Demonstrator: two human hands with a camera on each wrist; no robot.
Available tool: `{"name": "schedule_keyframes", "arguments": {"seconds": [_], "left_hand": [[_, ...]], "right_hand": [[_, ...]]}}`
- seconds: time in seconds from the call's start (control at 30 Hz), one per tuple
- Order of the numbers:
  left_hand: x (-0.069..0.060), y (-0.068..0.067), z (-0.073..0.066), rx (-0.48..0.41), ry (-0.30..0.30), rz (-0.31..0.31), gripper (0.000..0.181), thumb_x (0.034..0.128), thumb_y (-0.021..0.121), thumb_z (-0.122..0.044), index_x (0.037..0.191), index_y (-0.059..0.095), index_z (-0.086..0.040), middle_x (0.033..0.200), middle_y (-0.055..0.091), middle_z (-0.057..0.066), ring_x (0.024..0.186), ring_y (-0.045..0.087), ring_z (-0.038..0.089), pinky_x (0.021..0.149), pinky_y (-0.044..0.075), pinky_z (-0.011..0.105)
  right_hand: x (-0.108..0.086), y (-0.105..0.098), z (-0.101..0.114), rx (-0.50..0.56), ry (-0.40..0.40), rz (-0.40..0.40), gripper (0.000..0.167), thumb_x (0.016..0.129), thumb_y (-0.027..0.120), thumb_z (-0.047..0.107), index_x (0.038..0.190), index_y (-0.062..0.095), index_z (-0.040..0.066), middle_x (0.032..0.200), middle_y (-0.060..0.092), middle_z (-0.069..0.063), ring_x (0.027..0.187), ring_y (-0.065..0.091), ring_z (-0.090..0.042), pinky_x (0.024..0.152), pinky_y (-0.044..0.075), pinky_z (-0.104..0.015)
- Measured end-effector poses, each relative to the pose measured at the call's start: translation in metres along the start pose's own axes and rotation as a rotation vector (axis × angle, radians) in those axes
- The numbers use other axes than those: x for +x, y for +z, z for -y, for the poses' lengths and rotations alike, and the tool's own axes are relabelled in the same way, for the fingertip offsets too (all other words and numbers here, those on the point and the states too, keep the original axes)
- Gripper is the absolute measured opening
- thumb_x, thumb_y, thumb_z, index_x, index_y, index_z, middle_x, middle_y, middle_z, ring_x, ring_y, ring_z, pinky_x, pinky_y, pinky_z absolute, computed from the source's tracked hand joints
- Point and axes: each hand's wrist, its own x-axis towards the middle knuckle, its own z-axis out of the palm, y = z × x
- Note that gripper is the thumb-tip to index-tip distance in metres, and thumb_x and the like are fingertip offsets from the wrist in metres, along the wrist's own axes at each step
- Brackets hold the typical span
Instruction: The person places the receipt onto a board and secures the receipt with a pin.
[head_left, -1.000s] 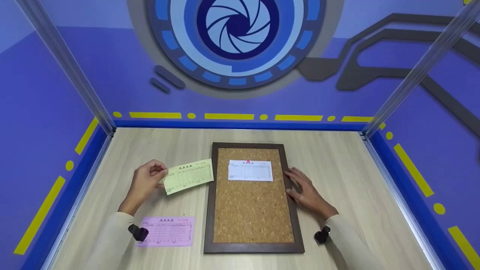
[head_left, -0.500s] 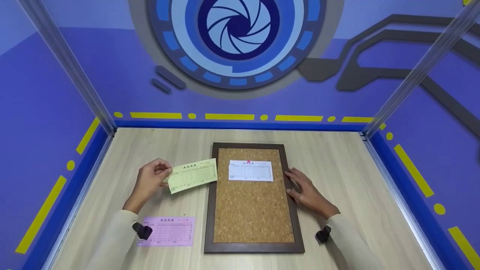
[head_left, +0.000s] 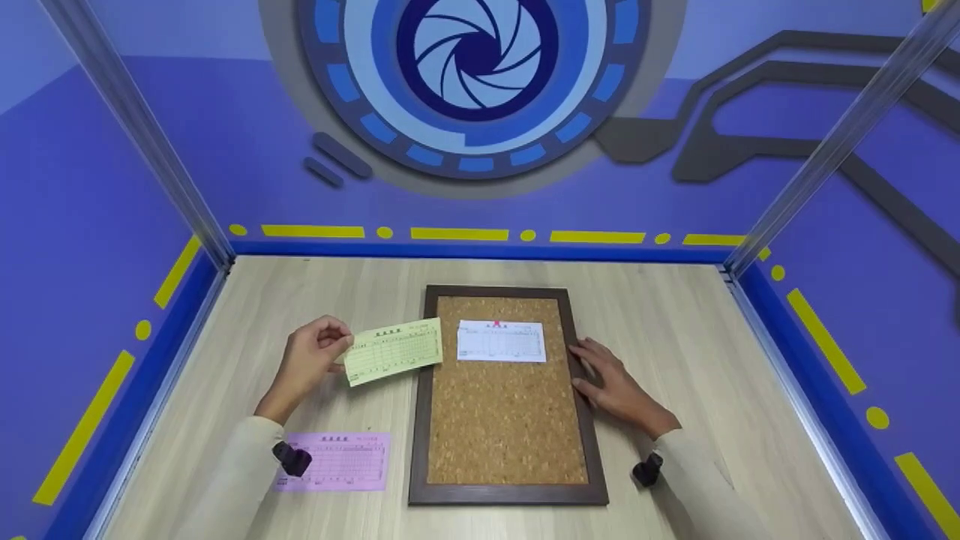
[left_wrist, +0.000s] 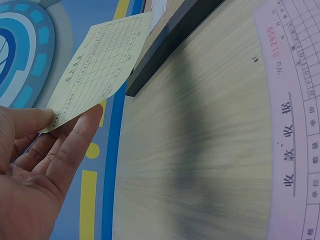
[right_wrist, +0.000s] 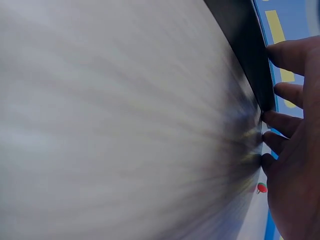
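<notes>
My left hand (head_left: 306, 364) pinches a pale yellow receipt slip (head_left: 395, 350) by its left edge, between thumb and fingers. The slip is raised and tilted, its right end over the left frame of a cork board (head_left: 506, 420). In the left wrist view the thumb presses on a corner of the yellow slip (left_wrist: 100, 65). A white receipt slip (head_left: 501, 345) is on the board's upper part, with a small red pin (head_left: 496, 322) at its top edge. My right hand (head_left: 619, 386) rests its fingertips on the board's right frame, fingers fairly straight and spread.
A pink receipt slip (head_left: 349, 465) lies flat left of the board, partly covered by my left wrist camera. In the right wrist view, a small red round thing (right_wrist: 261, 188) shows beside the hand. Blue walls surround the wooden table (head_left: 675, 307) at back and sides.
My left hand has moved slightly right with the yellow slip, whose right end now reaches across the board's left frame. The right hand, board and white slip stay in place.
</notes>
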Motion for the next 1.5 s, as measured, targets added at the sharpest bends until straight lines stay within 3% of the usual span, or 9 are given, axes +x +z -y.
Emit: {"name": "schedule_keyframes", "arguments": {"seconds": [0.47,0.63,0.87,1.27,1.5], "left_hand": [[0.001,0.006,-0.002,0.004,0.0,0.005,0.005,0.1039,0.072,0.0,0.109,0.07,0.0,0.103,0.071,0.016,0.087,0.07,0.02,0.063,0.066,0.035],[0.002,0.009,-0.003,-0.001,0.003,0.014,0.005,0.1038,0.072,0.0,0.108,0.07,0.0,0.103,0.072,0.017,0.088,0.071,0.021,0.065,0.067,0.04],[0.002,0.013,-0.004,-0.004,0.005,0.025,0.005,0.1033,0.073,0.0,0.108,0.07,0.0,0.102,0.072,0.016,0.087,0.071,0.019,0.063,0.066,0.036],[0.003,0.02,-0.006,-0.015,0.006,0.044,0.005,0.1038,0.072,0.0,0.108,0.07,0.0,0.103,0.073,0.015,0.091,0.072,0.022,0.066,0.067,0.04],[0.002,0.027,-0.006,-0.03,0.001,0.061,0.006,0.1047,0.072,-0.002,0.11,0.071,0.0,0.106,0.073,0.016,0.093,0.072,0.024,0.068,0.067,0.042]], "right_hand": [[0.001,0.0,0.007,0.006,-0.04,-0.056,0.06,0.106,0.074,0.022,0.161,0.054,0.007,0.174,0.036,-0.023,0.165,0.025,-0.047,0.127,0.026,-0.074],[0.004,0.004,0.016,0.006,-0.108,-0.077,0.057,0.106,0.076,0.022,0.157,0.058,0.004,0.171,0.041,-0.024,0.163,0.029,-0.049,0.125,0.028,-0.075],[0.008,0.009,0.028,0.006,-0.235,-0.088,0.052,0.104,0.077,0.014,0.15,0.062,-0.004,0.164,0.048,-0.029,0.159,0.033,-0.052,0.126,0.029,-0.071],[0.015,0.017,0.048,-0.026,-0.259,-0.105,0.051,0.101,0.078,0.009,0.148,0.064,-0.004,0.159,0.055,-0.027,0.157,0.038,-0.051,0.126,0.029,-0.072],[0.018,0.022,0.059,0.01,-0.255,-0.105,0.049,0.101,0.08,0.01,0.145,0.066,-0.004,0.157,0.057,-0.028,0.156,0.04,-0.053,0.126,0.03,-0.072]]}}
